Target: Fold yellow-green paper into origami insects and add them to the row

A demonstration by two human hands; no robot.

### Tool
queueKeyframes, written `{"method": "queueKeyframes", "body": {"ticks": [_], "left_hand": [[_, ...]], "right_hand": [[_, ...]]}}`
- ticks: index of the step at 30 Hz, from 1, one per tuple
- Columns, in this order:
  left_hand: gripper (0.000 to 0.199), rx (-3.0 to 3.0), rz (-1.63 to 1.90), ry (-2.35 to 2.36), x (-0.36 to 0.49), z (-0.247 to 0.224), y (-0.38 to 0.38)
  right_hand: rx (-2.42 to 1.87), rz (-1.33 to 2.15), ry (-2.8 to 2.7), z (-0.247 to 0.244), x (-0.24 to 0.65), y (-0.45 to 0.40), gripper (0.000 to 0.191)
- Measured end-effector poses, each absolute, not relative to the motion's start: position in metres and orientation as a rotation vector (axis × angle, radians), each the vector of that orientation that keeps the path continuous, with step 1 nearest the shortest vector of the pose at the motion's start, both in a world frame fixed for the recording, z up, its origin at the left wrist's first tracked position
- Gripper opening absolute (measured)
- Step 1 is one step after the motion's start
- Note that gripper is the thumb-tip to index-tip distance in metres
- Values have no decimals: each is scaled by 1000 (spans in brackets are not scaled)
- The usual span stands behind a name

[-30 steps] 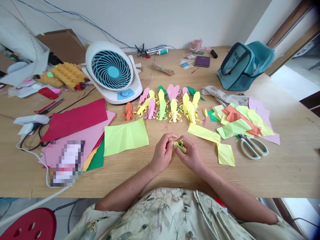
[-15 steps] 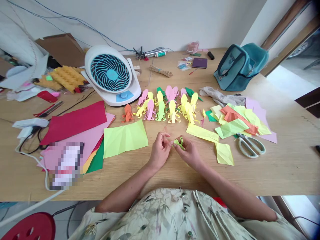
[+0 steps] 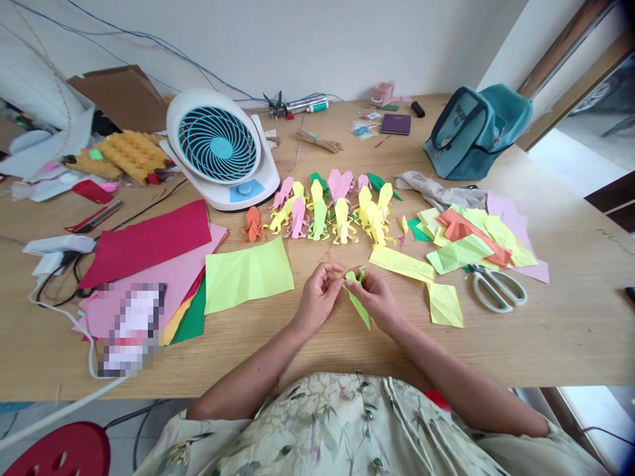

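Observation:
A small folded piece of light green paper (image 3: 359, 309) is pinched between the thumb and fingers of my right hand (image 3: 380, 301). My left hand (image 3: 320, 296) meets it from the other side, its thumb and forefinger closed on the paper's left edge. The long pointed end of the folded paper hangs down toward me. Beyond my hands stand several folded paper figures with thin legs, among them a light green figure (image 3: 319, 219), a pink figure (image 3: 298, 218) and an orange figure (image 3: 253, 225). A flat light green sheet (image 3: 249, 274) lies left of my hands.
White-handled scissors (image 3: 497, 289) and a heap of paper scraps (image 3: 476, 235) lie to the right, near a yellow strip (image 3: 401, 264). At the left are coloured sheets (image 3: 149, 241) and a pixelated object (image 3: 133, 328). A fan (image 3: 221, 149) and a teal bag (image 3: 476, 132) stand farther back.
The folded paper has turned in my fingers, so its long pointed end now shows hanging below my right hand. My hands have barely shifted.

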State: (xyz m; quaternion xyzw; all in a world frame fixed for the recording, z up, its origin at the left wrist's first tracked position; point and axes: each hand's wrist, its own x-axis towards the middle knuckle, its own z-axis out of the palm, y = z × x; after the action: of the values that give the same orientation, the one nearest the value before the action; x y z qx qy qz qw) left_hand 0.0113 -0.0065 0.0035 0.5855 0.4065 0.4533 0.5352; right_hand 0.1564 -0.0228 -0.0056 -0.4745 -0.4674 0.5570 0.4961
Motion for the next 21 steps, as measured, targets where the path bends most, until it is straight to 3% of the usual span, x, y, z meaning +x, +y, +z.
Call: {"method": "queueKeyframes", "body": {"ticks": [6, 16, 21], "left_hand": [[9, 1489, 1003, 972, 6, 4, -3], [13, 1388, 1077, 816, 9, 3, -6], [12, 1488, 1186, 890, 5, 4, -5]], "right_hand": [[-1111, 1359, -1162, -6, 155, -24, 38], [-970, 1304, -1191, -3, 151, -27, 34], [-888, 1477, -1131, -2, 154, -24, 42]]}}
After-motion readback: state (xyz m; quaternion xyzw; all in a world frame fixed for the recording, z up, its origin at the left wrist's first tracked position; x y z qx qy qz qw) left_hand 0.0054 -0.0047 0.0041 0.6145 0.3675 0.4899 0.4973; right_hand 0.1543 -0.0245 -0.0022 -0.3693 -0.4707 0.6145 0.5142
